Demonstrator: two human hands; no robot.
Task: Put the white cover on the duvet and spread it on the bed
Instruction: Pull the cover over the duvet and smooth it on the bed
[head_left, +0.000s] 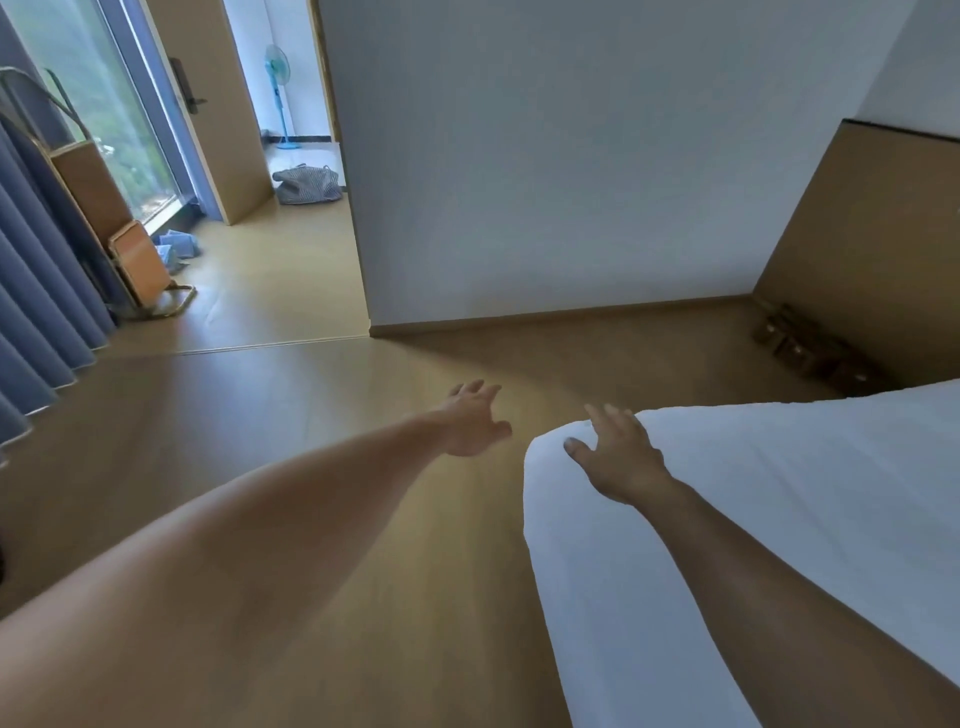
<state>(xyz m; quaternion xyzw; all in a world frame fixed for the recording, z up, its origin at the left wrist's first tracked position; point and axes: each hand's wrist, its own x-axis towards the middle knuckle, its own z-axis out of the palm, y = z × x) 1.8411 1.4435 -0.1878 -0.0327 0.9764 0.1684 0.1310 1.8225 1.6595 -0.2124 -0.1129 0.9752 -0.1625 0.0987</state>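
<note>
Right hand (621, 460) lies flat, fingers spread, on a corner of the white bed (789, 499); left hand (475, 423) hangs open, empty, beside it

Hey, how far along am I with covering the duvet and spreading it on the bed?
Looks done: white fabric lies smooth over this corner; whether it is the covered duvet or a sheet, I cannot tell. In hand: right hand rests on that corner, fingers spread; left hand hovers above the floor, holding nothing. Left: unclear; most of the bed is out of view.
</note>
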